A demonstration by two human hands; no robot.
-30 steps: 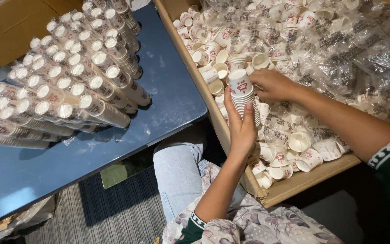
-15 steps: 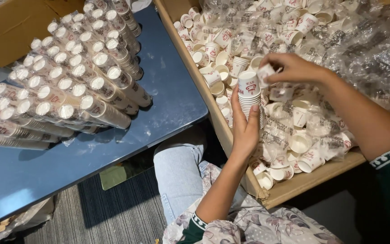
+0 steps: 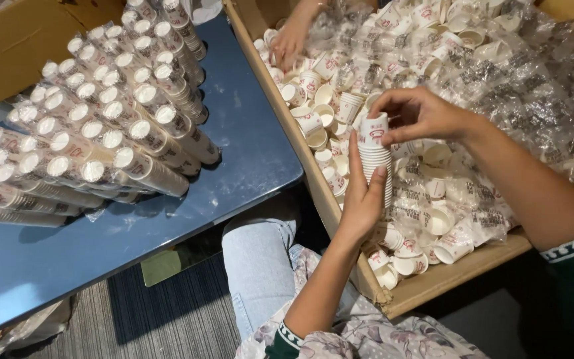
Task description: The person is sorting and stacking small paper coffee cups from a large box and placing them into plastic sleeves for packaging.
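Note:
My left hand (image 3: 365, 198) grips an upright stack of small white paper cups (image 3: 376, 157) over a big cardboard box (image 3: 433, 282). My right hand (image 3: 416, 114) pinches the top cup of that stack with thumb and fingers. The box is full of loose white paper cups (image 3: 433, 219) and torn clear plastic wrappers (image 3: 533, 86). My knees in light jeans (image 3: 257, 259) show below the stack.
On a blue table (image 3: 247, 159) to the left lie several long wrapped sleeves of stacked cups (image 3: 101, 126), piled on their sides. Another person's hand (image 3: 291, 38) reaches into the far end of the box. A brown cardboard box (image 3: 14, 33) sits at top left.
My right hand came back from the loose cups at the right to the top of the stack. Another person's hand has appeared at the box's far end.

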